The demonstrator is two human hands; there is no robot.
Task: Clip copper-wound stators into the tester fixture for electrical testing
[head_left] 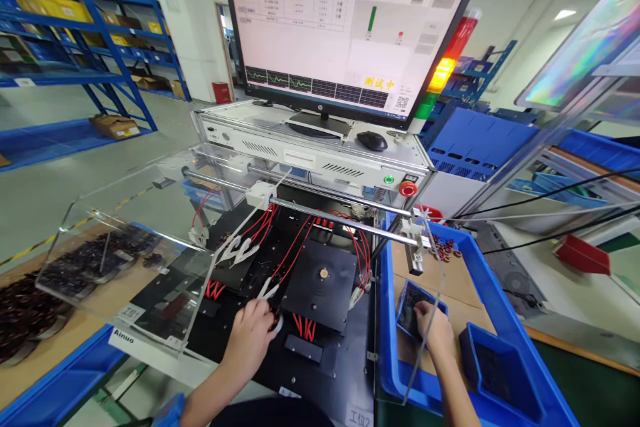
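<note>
My left hand (256,328) is closed, its fingers curled low over the black fixture surface (340,373), left of a square black plate (320,280) with a small round tan piece on it. A dark thing with a pale rounded edge (277,325) shows at the fingertips, too covered to name. Just beyond the fingers is a white clip (267,290) on red wires. My right hand (434,328) has its fingers drawn together at a small blue bin (403,317), which sits in a large blue tray (387,353). Whatever those fingers pinch is hidden.
A raised clear cover (125,273) and metal rods (330,213) span the fixture. Behind stand a monitor (320,33), a mouse (372,141) and a red emergency button (407,188). Dark coil-like parts (30,310) lie at left. Another blue bin (470,353) is at right.
</note>
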